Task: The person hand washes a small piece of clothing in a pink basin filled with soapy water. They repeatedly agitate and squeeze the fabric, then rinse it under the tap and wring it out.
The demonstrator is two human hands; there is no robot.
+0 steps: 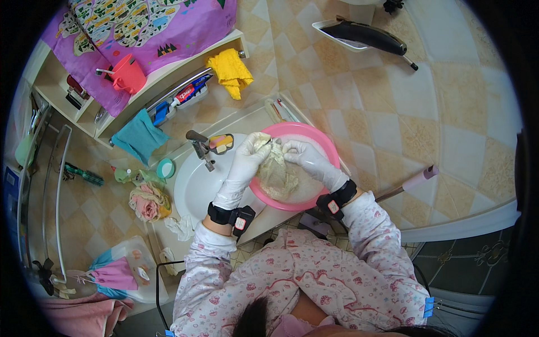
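A pale, yellowish wet cloth [277, 177] hangs bunched from both hands into a round pink basin [332, 149]. Cloudy, whitish water [307, 188] fills the basin around it. My left hand [251, 154], in a white glove, pinches the cloth's upper edge near the far left rim. Also gloved in white, my right hand [307, 158] grips the same edge a short way to the right. The cloth's lower part rests in the water, so its full shape is hidden.
Left of the basin lies a white sink [193, 182] with a metal faucet [200, 149]. Brushes [281, 111] lie behind the basin. A shelf at upper left bears a red cup [130, 74], with yellow [230, 70] and teal cloths [137, 136] hanging there. A pinkish-handled pole [418, 177] leans at right.
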